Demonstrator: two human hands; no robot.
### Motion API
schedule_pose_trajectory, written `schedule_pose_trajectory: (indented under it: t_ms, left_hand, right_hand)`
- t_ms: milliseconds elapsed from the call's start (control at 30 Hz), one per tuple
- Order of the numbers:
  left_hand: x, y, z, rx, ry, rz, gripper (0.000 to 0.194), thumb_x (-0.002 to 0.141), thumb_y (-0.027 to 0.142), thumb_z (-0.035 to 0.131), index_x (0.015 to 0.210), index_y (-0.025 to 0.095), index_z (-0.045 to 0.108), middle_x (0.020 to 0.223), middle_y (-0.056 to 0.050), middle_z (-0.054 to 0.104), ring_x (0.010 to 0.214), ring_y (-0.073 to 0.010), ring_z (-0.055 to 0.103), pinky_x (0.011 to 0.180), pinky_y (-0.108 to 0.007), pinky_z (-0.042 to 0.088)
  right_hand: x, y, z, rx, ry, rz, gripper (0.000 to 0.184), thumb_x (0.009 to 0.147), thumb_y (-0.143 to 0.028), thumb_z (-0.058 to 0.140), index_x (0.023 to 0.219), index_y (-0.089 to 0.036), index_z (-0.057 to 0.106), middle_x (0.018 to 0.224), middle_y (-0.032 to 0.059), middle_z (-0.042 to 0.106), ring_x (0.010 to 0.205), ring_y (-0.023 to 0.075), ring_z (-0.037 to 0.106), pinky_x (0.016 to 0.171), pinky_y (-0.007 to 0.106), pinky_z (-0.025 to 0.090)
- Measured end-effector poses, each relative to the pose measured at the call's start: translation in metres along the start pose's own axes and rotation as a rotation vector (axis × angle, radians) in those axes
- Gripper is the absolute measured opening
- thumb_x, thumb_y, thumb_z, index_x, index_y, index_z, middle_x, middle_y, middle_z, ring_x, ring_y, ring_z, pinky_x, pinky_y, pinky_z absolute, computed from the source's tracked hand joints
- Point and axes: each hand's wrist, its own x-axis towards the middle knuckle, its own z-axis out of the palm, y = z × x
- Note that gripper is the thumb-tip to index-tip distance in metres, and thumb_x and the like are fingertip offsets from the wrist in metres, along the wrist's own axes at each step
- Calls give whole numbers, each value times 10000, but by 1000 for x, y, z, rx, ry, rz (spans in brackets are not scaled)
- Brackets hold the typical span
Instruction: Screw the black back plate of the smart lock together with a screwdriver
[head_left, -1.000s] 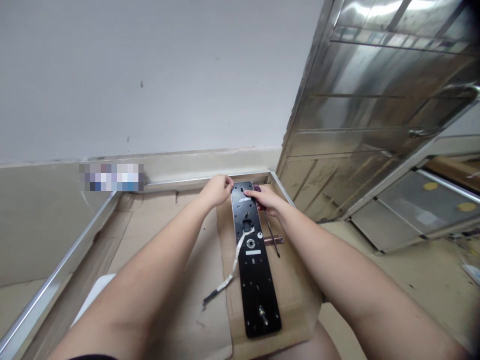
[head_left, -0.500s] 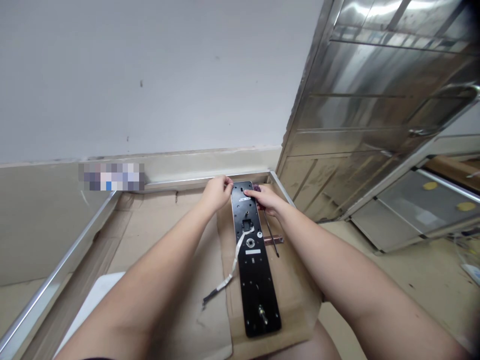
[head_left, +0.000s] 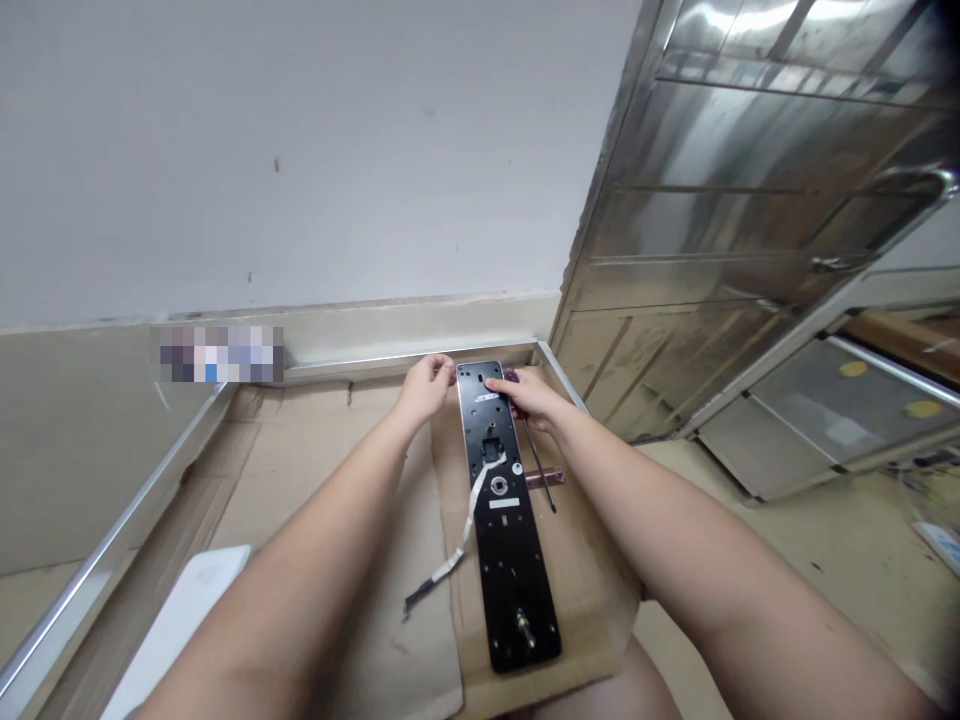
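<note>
On the black metal lock plate (head_left: 504, 520), left hand (head_left: 424, 388) fingers pinch the edge, right hand (head_left: 529, 394) fingers press flat.

We see a glossy black lock plate (head_left: 506, 560) with a thin bright metal rim, and a flat white ribbon cable (head_left: 472, 515) of smooth plastic lying across it. Beneath them is matt, rough-edged brown cardboard (head_left: 592, 590). Right of the plate, a screwdriver's thin dark steel shaft (head_left: 541, 465) crosses a copper-toned metal bar (head_left: 532, 479). At upper right, a stainless steel door (head_left: 712, 200) shines, smooth but smudged. Bright aluminium trim (head_left: 112, 545) runs along the lower left, and the wall (head_left: 300, 150) at upper left is matt white paint.
</note>
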Motion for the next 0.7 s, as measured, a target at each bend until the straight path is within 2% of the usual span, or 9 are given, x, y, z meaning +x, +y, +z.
schedule_pose_trajectory:
  t_ms: [133,300,400,533,633,700]
  left_hand:
    - [-11,-16,-8,-211,107,-85,260,938,426,489,952,169,527,1022,-116,679,905,-175,713,906,-364,563]
    - [-46,-40,-30,-242,150,-173,448,760,588,650,859,159,566,865,-86,677,854,-193,707,879,-355,565]
    - [-70,-53,-45,-136,153,-223,441,732,575,651,878,164,588,831,-71,686,810,-199,701,822,-337,555]
    - [-95,-62,-62,141,137,-258,282,701,409,674,881,194,640,779,-43,682,726,-208,654,710,-310,495]
    - [-104,-63,-71,350,128,-288,148,663,263,661,804,222,643,751,-32,673,708,-222,619,677,-306,433]
    - [-105,-63,-74,444,106,-313,126,649,211,645,774,227,632,741,-30,673,702,-227,610,666,-305,404]
  right_hand:
    - [3,3,-3,-14,-6,-7,286,782,-336,787,780,-182,546,565,-63,487,420,58,407,351,178,280]
    - [4,4,-4,-18,-4,7,300,769,-356,797,809,-186,553,594,-59,503,429,55,399,355,178,274]
    - [3,3,-3,-16,-7,15,300,771,-361,797,815,-185,557,603,-56,497,430,54,396,354,176,275]
    - [0,0,-3,-1,21,58,333,784,-412,791,838,-197,542,613,-62,465,441,49,381,349,158,248]
    - [-1,-3,-9,40,63,115,370,852,-537,691,905,-215,516,648,-57,471,444,50,362,346,152,199]
    - [2,-4,-16,60,98,151,378,912,-579,581,930,-209,506,677,-41,487,444,51,357,350,156,200]
